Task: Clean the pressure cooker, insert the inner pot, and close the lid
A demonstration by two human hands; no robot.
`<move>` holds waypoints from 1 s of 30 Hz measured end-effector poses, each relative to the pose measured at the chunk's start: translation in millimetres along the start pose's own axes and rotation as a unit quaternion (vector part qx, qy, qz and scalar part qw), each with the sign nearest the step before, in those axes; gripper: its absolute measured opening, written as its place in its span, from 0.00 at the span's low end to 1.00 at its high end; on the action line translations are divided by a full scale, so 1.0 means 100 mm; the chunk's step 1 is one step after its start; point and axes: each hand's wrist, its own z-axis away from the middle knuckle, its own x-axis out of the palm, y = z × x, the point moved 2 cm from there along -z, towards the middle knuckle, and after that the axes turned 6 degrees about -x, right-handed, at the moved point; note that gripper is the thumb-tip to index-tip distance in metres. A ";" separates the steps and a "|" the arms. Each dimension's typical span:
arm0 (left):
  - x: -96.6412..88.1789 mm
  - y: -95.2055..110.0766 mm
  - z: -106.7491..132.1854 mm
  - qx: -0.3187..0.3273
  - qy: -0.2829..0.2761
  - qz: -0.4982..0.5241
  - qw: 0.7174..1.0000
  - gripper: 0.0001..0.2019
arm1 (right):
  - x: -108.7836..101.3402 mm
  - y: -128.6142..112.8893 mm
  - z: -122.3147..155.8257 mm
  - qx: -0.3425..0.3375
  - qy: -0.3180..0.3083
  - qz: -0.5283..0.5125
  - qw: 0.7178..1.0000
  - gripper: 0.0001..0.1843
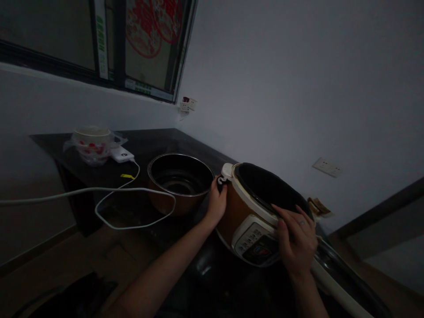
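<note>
My left hand (219,198) clasps the cooker (241,210) at its side, my right hand (300,240) pinches its front edge! It's just right of the round pot (180,204), over the dark table (159,140).

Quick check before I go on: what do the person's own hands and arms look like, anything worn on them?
No gloves on the left hand or right hand. A pale ring shows on a right-hand finger. No sleeve, watch or bracelet shows on either forearm; finer details are lost in dim light.
</note>
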 end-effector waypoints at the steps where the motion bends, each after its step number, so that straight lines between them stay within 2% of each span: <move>1: 0.00 0.00 0.03 0.005 -0.002 -0.002 1.000 0.19 | 0.00 0.00 0.00 0.002 -0.002 0.001 1.000 0.16; 5: -0.01 -0.04 0.45 0.064 -0.035 -0.012 0.997 0.24 | 0.01 -0.01 0.00 0.006 -0.006 0.006 1.000 0.16; 8: 0.01 -0.09 0.82 0.102 -0.085 -0.017 0.991 0.31 | 0.01 -0.01 0.01 0.004 -0.008 0.011 1.000 0.17; 10: 0.01 -0.11 0.95 0.104 -0.121 0.008 0.987 0.33 | 0.01 -0.01 0.01 0.003 -0.006 0.013 1.000 0.17; 13: 0.00 -0.14 0.95 0.048 -0.150 0.121 0.980 0.30 | 0.01 -0.01 0.02 0.005 -0.005 0.014 1.000 0.16; 16: -0.02 -0.14 0.84 -0.006 -0.134 0.194 0.972 0.28 | 0.01 -0.01 0.02 0.007 -0.006 0.018 1.000 0.17; 22: -0.05 -0.14 0.74 -0.004 -0.154 0.235 0.960 0.27 | 0.01 -0.01 0.02 0.004 -0.002 0.011 1.000 0.16; 25: -0.02 -0.16 0.74 0.035 -0.123 0.158 0.979 0.21 | 0.01 -0.02 0.01 0.007 -0.002 0.013 1.000 0.16; 28: 0.06 -0.18 0.73 0.105 -0.075 0.054 0.990 0.23 | 0.01 -0.03 0.01 0.015 -0.005 0.013 1.000 0.16; 30: 0.10 -0.18 0.71 0.130 -0.051 0.017 0.990 0.25 | 0.01 -0.03 0.01 0.017 -0.007 0.011 1.000 0.16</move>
